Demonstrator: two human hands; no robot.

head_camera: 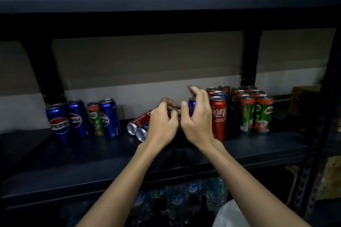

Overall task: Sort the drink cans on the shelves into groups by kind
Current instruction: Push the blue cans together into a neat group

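Both forearms reach in over the shelf [239, 145]. The left hand [161, 125] curls its fingers around something hidden behind it. The right hand [196, 116] hovers with fingers spread, holding nothing, beside a blue can [191, 106].

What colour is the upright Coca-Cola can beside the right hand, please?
Red with white script, seen in the head view: Coca-Cola can.
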